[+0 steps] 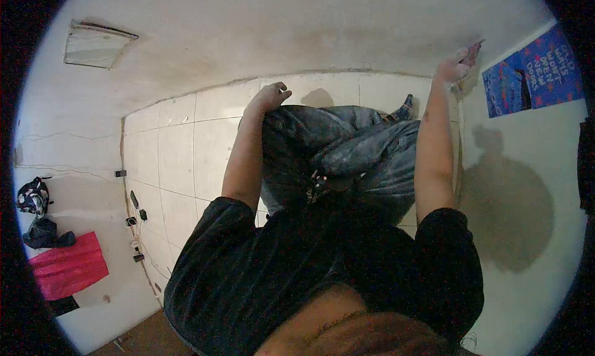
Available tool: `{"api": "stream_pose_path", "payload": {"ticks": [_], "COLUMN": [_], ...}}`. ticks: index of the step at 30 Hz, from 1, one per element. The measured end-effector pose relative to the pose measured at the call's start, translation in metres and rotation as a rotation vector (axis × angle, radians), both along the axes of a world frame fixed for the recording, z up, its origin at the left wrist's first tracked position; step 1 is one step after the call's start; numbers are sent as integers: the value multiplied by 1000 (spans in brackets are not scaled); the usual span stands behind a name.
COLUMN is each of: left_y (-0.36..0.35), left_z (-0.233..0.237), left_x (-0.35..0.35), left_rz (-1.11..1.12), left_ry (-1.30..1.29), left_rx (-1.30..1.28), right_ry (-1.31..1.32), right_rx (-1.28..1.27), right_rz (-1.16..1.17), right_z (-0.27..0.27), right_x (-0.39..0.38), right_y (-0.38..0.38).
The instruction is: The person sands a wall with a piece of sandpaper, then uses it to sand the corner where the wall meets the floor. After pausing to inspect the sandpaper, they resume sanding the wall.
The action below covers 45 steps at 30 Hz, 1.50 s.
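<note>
My right hand (454, 69), with pale dust on it, reaches out to the wall (347, 27) in front of me. Its fingers are closed on a small reddish-brown folded sheet (474, 52), held against the wall near the corner. Whether it is paper or cloth I cannot tell. Over my left knee rests my left hand (271, 97), loosely curved, with the thumb apart from the fingers and nothing in it. My legs are crossed in dusty dark trousers (347, 145) on the tiled floor (176, 151).
A blue poster with lettering (536, 74) hangs on the right-hand wall, close to my right hand. A square mirror-like panel (96, 46) is on the front wall at left. Along the left wall are black plugs and cables (133, 219), a pink cloth (71, 266) and a dark bag (34, 196).
</note>
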<state>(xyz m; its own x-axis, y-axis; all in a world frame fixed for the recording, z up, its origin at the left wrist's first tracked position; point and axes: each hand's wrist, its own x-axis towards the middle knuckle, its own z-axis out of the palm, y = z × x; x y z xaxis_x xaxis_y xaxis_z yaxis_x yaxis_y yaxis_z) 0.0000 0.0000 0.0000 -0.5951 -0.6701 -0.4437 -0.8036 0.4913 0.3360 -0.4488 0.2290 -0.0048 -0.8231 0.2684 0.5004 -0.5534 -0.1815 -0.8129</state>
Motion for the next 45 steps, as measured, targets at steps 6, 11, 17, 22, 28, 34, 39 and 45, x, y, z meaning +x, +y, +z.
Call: {"api": "stream_pose_path", "payload": {"ticks": [6, 11, 17, 22, 28, 34, 39, 45], "left_y": [-2, 0, -1, 7, 7, 12, 12, 12], "left_z": [6, 2, -1, 8, 6, 15, 16, 14], "left_x": [-1, 0, 2, 0, 0, -2, -2, -3], "left_rz": [-11, -19, -1, 18, -2, 5, 23, 16], "left_ry": [-5, -9, -23, -10, 3, -10, -6, -8], "left_rx": [-6, -7, 15, 18, 7, 10, 28, 11], "right_ry": [-135, -193, 68, 30, -57, -31, -51, -120], "right_rx": [137, 185, 47, 81, 60, 103, 109, 5], "right_rz": [-80, -93, -64, -23, -6, -68, -95, -66], "right_z": [-3, -12, -10, -3, -7, -6, -7, -18], "right_x": [-4, -10, -9, 2, 0, 1, 1, -6], "right_y": [-3, 1, -4, 2, -1, -1, 0, -7]}}
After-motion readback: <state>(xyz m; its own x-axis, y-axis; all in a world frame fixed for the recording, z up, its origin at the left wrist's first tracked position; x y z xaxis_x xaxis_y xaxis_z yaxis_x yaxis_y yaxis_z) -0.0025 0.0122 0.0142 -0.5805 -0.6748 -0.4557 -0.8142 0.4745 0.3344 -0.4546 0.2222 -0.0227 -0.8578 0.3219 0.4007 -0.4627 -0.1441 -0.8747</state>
